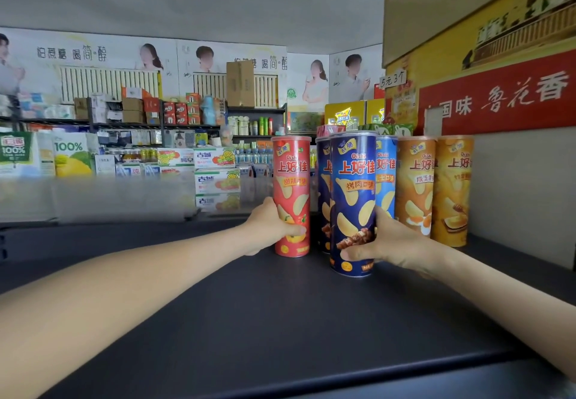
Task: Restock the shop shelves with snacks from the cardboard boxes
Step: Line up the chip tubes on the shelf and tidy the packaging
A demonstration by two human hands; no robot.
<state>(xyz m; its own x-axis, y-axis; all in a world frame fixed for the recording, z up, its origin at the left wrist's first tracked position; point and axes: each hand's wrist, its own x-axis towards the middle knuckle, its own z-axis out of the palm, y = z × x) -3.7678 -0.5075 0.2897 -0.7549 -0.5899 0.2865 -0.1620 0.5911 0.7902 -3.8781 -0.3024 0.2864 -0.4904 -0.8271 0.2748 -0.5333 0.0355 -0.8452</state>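
Head view | left hand (270,225) fingers wrapped round red can (291,196), frame centre | right hand (393,238) fingers wrapped round dark blue can (353,202) | both upright on shelf (249,305)

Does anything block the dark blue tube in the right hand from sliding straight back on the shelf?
Yes. A second dark blue tube and a light blue tube stand right behind the dark blue tube that the right hand grips. Whether they touch it cannot be told.

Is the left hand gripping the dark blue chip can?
No, the left hand grips the red can; the right hand holds the dark blue can.
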